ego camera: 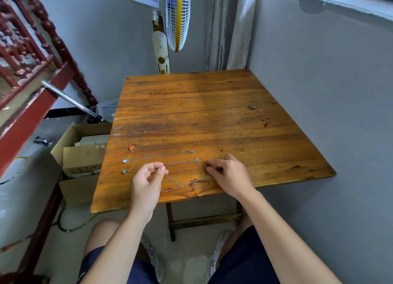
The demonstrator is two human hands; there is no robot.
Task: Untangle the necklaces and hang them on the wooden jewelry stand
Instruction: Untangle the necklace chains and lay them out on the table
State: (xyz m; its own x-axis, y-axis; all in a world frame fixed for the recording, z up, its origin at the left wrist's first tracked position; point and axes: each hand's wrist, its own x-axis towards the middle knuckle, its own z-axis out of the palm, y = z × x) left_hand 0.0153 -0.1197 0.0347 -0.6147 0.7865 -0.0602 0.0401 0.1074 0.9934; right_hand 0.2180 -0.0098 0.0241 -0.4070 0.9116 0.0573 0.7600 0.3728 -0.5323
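Three thin necklaces lie stretched out side by side on the wooden table (212, 105): one with a red pendant (131, 148), one with a pale round pendant (125, 161), and one with a grey pendant (124, 171). A further silver chain (182, 183) sags loosely between my hands near the front edge. My left hand (146, 183) pinches one end of it, my right hand (229, 175) pinches the other end at the clasp. No jewelry stand is in view.
A standing fan (176, 17) rises behind the table's far edge. Open cardboard boxes (83, 156) sit on the floor at the left. A red carved wooden rail (32, 49) fills the upper left. Grey walls close the right side.
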